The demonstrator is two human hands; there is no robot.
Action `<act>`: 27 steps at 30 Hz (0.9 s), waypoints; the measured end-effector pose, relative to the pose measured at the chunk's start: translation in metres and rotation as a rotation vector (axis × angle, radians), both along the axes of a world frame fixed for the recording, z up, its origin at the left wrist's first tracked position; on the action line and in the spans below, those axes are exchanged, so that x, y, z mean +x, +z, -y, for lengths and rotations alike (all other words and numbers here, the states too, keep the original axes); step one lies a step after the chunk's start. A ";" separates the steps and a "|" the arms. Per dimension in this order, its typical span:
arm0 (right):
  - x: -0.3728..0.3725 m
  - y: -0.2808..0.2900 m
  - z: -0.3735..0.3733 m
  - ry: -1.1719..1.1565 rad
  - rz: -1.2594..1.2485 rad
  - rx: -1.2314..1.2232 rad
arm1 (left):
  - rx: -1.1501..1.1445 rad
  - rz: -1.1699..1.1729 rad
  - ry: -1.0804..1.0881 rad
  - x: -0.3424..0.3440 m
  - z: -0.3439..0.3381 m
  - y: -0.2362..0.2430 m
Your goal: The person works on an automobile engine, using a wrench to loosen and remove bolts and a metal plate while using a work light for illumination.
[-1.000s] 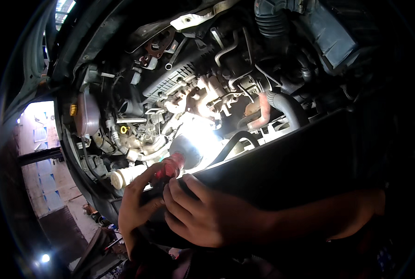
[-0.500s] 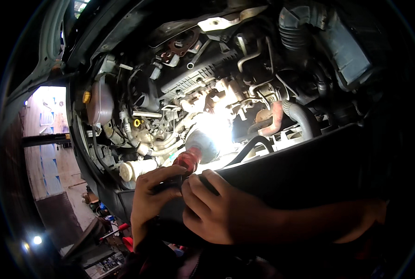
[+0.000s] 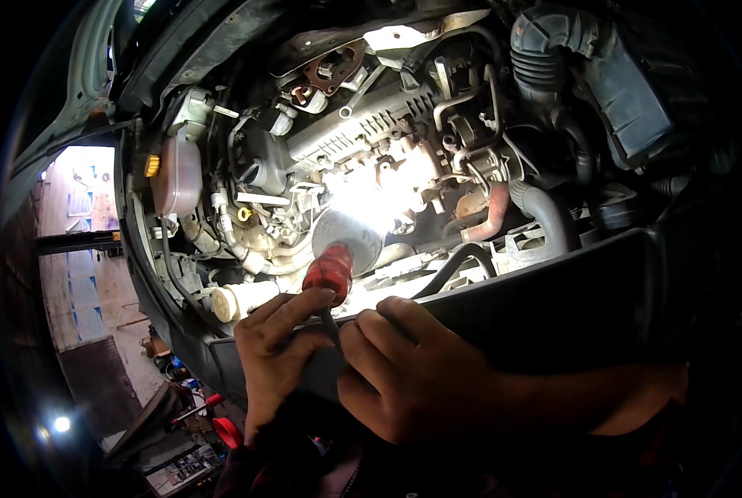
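Note:
A lit work light [image 3: 331,272] with a red handle and a grey cone-shaped shade [image 3: 337,234] leans over the front edge of an engine bay, its beam on the engine. My left hand [image 3: 278,344] pinches the lower end of the red handle, where a dark cord [image 3: 329,324] comes out. Just right of it, my right hand [image 3: 404,361] is closed with curled fingers, its fingertips at the cord. Shadow hides part of the grip. The brightly lit engine [image 3: 387,178] lies beyond the lamp.
A wrench [image 3: 361,93] lies on the ribbed engine cover [image 3: 362,124]. A coolant tank [image 3: 177,178] with a yellow cap stands at left. An air duct [image 3: 537,62] runs at far right, a reddish hose [image 3: 495,207] nearer. Tools clutter the floor at lower left.
The lamp has tilted and shifted slightly left, so its beam falls farther over the engine. My right hand has moved slightly right and down, showing more of the cord.

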State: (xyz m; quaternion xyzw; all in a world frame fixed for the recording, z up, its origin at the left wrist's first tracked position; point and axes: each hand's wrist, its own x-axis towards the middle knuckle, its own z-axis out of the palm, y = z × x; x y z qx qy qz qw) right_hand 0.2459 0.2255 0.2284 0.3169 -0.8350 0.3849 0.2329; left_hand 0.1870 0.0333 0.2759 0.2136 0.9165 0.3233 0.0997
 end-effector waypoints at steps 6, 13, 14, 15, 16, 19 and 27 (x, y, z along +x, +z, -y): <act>-0.003 -0.002 -0.001 -0.034 -0.019 -0.050 | 0.003 -0.062 -0.020 0.001 -0.003 -0.007; -0.005 -0.002 -0.001 -0.039 0.014 -0.051 | 0.025 -0.115 -0.066 -0.002 -0.002 -0.015; -0.005 -0.001 -0.002 -0.030 0.030 -0.046 | 0.023 -0.127 -0.067 -0.002 -0.002 -0.015; -0.006 0.000 -0.003 -0.020 0.046 -0.039 | 0.022 -0.140 -0.066 -0.002 -0.002 -0.016; -0.006 0.000 -0.003 -0.013 0.055 -0.039 | 0.005 -0.152 -0.066 -0.002 -0.001 -0.016; -0.007 0.003 -0.004 0.009 0.061 -0.037 | -0.055 -0.206 -0.069 0.000 -0.002 -0.008; -0.016 0.005 0.000 0.033 0.093 -0.016 | -0.064 -0.321 -0.033 -0.005 0.009 -0.002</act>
